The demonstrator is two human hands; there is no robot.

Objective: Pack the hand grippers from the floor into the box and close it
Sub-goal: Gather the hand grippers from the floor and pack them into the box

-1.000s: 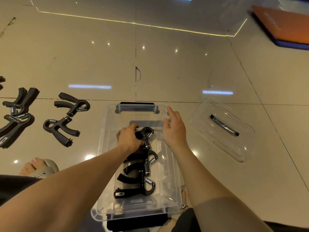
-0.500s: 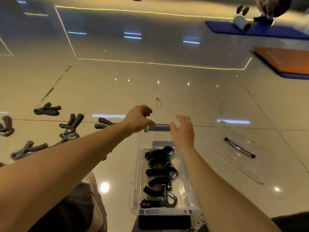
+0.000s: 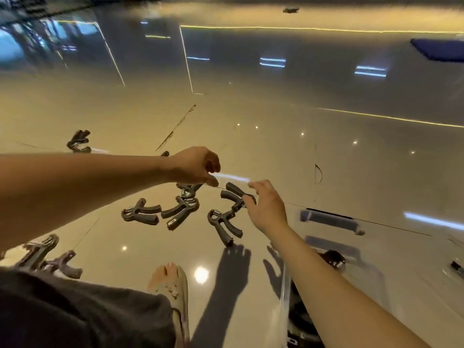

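- Nearest us, dark clothing (image 3: pixel 75 310) fills the lower left, with a sandalled foot (image 3: pixel 170 280) just beside it on the glossy floor (image 3: pixel 326 146).
- At the lower right the clear box (image 3: pixel 283 297) stands open and blurred. We make out one packed gripper (image 3: pixel 334 261) inside it and a dark latch (image 3: pixel 329 219) at its far end.
- At the left edge two grippers (image 3: pixel 47 257) lie together on the floor, well apart from both hands.
- Further out, a loose cluster of grippers (image 3: pixel 180 209) lies on the floor between our two forearms.
- Our right hand (image 3: pixel 267 209) is stretched out to the pair right of that cluster.
  - Its thumb stands apart from the fingers.
  - Its fingertips (image 3: pixel 248 200) overlap the head of the upper gripper (image 3: pixel 232 190), whose handles point away to the left.
  - We cannot tell whether the hand has hold of it or only touches it.
  - The lower gripper (image 3: pixel 223 226) lies just beside the hand, on its left.
- Our left hand (image 3: pixel 195 167) hovers with fingers loosely curled, holding nothing, and partly hides another gripper (image 3: pixel 188 190) beneath it.
- Farther off to the left lies a lone gripper (image 3: pixel 79 141).
- A blue mat (image 3: pixel 439 50) shows at the far right.
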